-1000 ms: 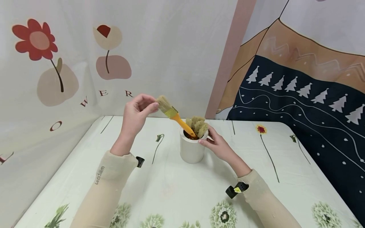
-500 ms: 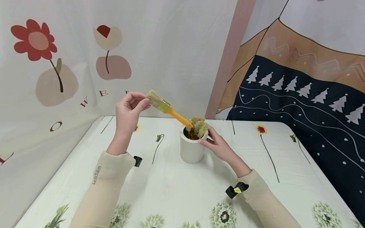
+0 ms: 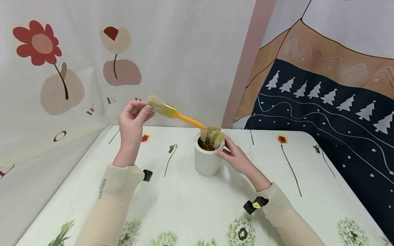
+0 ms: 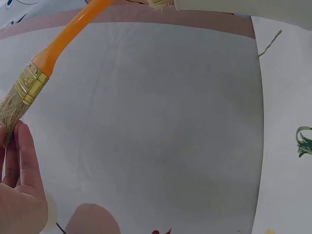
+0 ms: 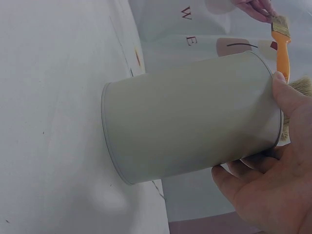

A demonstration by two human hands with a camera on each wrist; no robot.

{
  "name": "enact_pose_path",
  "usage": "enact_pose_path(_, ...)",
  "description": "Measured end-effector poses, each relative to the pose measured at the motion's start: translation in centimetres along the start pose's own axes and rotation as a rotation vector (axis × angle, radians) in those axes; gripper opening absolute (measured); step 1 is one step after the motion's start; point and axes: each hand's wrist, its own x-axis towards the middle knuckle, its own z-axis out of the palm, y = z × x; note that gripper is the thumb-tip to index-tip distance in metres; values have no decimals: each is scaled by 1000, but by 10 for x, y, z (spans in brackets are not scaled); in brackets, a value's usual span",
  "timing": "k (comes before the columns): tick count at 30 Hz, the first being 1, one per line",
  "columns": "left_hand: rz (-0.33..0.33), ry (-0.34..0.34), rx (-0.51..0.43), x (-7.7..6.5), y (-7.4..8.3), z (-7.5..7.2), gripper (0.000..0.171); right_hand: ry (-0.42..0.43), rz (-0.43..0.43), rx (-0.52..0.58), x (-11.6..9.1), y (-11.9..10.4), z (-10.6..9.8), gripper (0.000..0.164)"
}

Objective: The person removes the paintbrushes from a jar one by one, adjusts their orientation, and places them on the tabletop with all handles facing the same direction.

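My left hand (image 3: 132, 119) pinches a paintbrush (image 3: 181, 117) by the tip of its bristles. The brush has a yellow-orange handle and a gold metal band; it slants down to the right, its handle end at the holder's mouth. In the left wrist view the bristles of the paintbrush (image 4: 32, 83) meet the fingertips. A white cylindrical holder (image 3: 207, 164) stands upright on the table. Several other brushes (image 3: 213, 134) sit inside it, bristles up, their handles hidden. My right hand (image 3: 235, 155) grips the holder's right side near the rim, thumb in front, as the right wrist view also shows.
A white flower-printed cloth (image 3: 184, 205) covers the table. Behind it hangs a pale printed curtain (image 3: 184, 61), with a dark tree-patterned cloth (image 3: 320, 112) at the right. Both wrists carry small black cameras (image 3: 147, 175).
My left hand has moved left, drawing the paintbrush's handle up out of the holder's mouth and tilting the brush flatter. The right hand and the holder have stayed in place.
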Motion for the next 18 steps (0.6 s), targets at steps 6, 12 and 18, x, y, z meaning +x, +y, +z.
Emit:
enact_pose_path(6,-61,66,-39,3,-6,-9,12,-1,-4,4,0,0,0,75)
enact_pose_path(12,-92,109,-69,5,-9,-16,13,0,-4,5,0,0,0,75)
enact_pose_path(18,-126,156,-83,8,-14,-23,13,-1,2,6,0,1,0,76)
